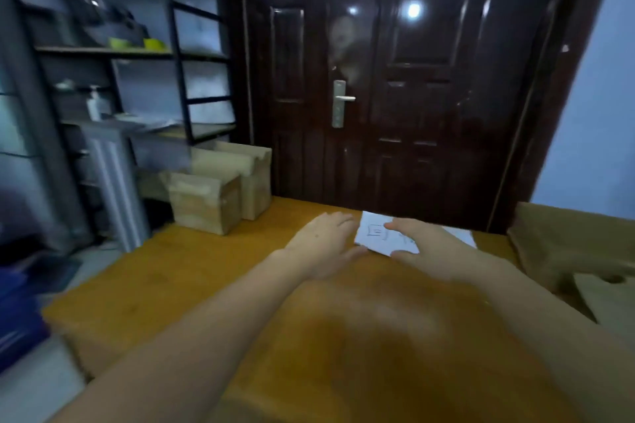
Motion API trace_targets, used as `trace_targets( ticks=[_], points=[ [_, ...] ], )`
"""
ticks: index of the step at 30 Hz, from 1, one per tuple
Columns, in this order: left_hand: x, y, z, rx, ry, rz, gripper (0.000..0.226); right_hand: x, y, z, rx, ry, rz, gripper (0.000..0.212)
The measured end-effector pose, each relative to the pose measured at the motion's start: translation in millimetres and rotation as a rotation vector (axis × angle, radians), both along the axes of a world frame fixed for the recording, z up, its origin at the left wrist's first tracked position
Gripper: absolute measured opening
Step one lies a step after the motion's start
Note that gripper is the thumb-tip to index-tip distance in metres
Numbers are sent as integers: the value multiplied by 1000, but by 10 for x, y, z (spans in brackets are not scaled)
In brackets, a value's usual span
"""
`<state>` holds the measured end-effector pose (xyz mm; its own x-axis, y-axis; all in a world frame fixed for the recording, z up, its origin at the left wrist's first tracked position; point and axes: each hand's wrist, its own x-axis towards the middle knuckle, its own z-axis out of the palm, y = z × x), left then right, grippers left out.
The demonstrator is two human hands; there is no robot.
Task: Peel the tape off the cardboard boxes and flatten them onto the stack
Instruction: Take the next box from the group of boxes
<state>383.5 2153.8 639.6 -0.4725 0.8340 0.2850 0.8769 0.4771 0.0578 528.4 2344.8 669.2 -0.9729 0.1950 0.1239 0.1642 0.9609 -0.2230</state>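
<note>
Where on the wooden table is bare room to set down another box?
Bare: the table left of the left hand, below the two boxes. Crowded: the white paper under the right hand; flattened cardboard far right.

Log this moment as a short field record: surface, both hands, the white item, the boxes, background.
surface: orange-brown wooden table top
left hand: fingers straight, palm down on the table, beside the label
right hand: thumb and fingers at the label's edges; grip unclear
white item: white rectangular paper label, flat at the far table edge
boxes: two upright brown cardboard boxes at far left
flattened cardboard: at right
background: dark glossy door, black metal shelving
</note>
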Motion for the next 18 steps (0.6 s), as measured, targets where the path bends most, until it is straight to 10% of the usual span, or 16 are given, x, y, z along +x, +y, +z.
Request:
trace_targets(
  ticks=[18],
  points=[
    [-2368, -1831, 79, -142, 146, 407, 77, -3230, -1923, 34, 198, 20, 335, 69]
  ],
)
